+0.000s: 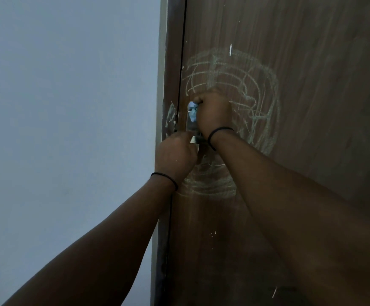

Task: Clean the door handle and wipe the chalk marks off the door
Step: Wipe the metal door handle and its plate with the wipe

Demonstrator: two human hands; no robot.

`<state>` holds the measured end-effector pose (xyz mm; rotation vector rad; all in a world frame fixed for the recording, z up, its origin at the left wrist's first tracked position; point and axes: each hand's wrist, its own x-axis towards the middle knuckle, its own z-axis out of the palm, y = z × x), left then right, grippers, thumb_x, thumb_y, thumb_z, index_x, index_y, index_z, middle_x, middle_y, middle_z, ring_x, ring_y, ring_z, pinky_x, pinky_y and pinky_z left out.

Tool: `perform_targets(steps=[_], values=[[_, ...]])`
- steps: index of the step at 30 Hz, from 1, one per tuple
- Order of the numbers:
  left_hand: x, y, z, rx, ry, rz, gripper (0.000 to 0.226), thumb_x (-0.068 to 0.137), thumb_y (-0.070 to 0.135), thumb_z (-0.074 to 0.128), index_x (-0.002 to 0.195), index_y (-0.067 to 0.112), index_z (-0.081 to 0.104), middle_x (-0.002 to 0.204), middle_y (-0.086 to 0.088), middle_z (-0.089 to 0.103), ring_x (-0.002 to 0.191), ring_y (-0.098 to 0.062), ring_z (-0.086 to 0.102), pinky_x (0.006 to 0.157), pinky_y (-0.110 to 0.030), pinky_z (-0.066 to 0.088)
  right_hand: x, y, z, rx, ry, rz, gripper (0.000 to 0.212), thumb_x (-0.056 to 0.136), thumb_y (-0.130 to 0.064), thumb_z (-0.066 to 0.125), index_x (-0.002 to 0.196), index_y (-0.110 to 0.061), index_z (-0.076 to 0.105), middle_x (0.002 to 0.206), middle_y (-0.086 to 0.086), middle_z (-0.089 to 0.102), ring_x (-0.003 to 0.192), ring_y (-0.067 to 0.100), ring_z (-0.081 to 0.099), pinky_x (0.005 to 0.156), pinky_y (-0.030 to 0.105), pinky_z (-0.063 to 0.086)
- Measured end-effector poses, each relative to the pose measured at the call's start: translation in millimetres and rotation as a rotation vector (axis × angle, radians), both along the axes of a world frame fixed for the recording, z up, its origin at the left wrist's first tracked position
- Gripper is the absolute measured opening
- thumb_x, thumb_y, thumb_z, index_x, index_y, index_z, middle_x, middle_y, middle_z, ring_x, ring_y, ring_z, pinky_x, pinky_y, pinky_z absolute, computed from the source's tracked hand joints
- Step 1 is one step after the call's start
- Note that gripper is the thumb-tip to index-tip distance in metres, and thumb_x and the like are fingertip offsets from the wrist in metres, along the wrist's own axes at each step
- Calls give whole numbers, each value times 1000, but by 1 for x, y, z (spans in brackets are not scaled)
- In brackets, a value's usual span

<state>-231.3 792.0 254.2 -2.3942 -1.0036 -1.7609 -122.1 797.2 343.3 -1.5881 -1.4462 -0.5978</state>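
Door handle (193, 138) at the door's (312, 107) left edge, handle job underway | right hand (215, 115) fingers clamped on blue cloth (192, 110) against the plate | left hand (175, 155) fingers curled round the lever | chalk marks (246, 85) untouched above, below | frame (168, 85) tight left, open door rightward

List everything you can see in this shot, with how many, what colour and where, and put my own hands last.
door: one, brown, right half
door frame: one, brown, left of door
chalk marks: several pale scribbles, above and below handle, some on frame
door handle: one, silver, door's left edge
cloth: one, light blue, against handle plate
wall: one, pale grey-blue, left
wristbands: two, black, one per wrist
left hand: on the handle
right hand: grips cloth
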Motion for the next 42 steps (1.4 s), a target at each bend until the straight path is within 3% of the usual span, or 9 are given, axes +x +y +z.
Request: perform_targets(steps=[6,9,12,17,23,30,34,37,42], values=[[0,2,-1,-69,11,19,14,83,7,53,73,6,62,75,-13,66,66,-28,60,55,-28,40,-19,7,-1,-143,-192,122,19,88,-9,56,82,-3,73,90,12,69,80,25,65,69,32,53],[-2,3,0,-31,42,0,23,86,14,50,93,7,71,88,-10,71,76,-26,63,63,-36,52,5,-6,-1,2,56,223,17,87,-4,59,83,-4,76,83,4,68,67,12,62,59,3,43],[-2,4,2,-18,28,-13,25,87,18,51,96,8,72,87,-10,71,74,-24,63,65,-39,54,22,-20,-24,140,143,127,15,84,-9,63,81,-13,77,83,-3,64,61,-3,47,61,-3,35],[-2,3,-1,-21,6,-52,29,88,22,49,99,9,72,88,-8,72,73,-21,63,65,-38,55,30,-24,-38,-33,67,94,18,82,-7,63,84,-16,78,94,3,71,78,11,63,67,11,38],[-1,5,-3,-28,-21,-56,36,85,24,45,103,10,73,90,-8,74,75,-21,66,67,-35,57,28,-21,-21,96,21,177,18,89,-17,61,84,-10,77,91,7,69,83,15,63,74,32,50],[1,4,-11,-22,-46,-60,35,87,23,48,109,9,72,97,-10,75,81,-22,68,74,-26,51,32,-22,-38,27,28,117,19,83,-3,61,84,-10,78,91,5,74,83,11,62,70,1,33],[-2,4,-10,15,26,-63,34,88,20,49,112,8,69,102,-10,72,86,-23,67,76,-38,57,21,-15,-15,140,33,151,17,86,-11,60,80,-11,76,88,7,70,82,18,65,76,32,52],[-2,7,-12,98,195,-36,40,86,15,53,123,4,64,123,-15,66,109,-27,63,96,-39,52,9,-2,-1,91,-177,145,17,87,-10,57,87,-8,74,94,12,68,84,21,64,75,23,47],[-5,13,-15,101,202,-65,44,87,15,49,127,4,62,129,-14,63,120,-26,59,102,-38,48,20,2,-2,73,-456,215,18,90,-16,60,92,0,69,99,19,67,91,30,65,82,44,54]])
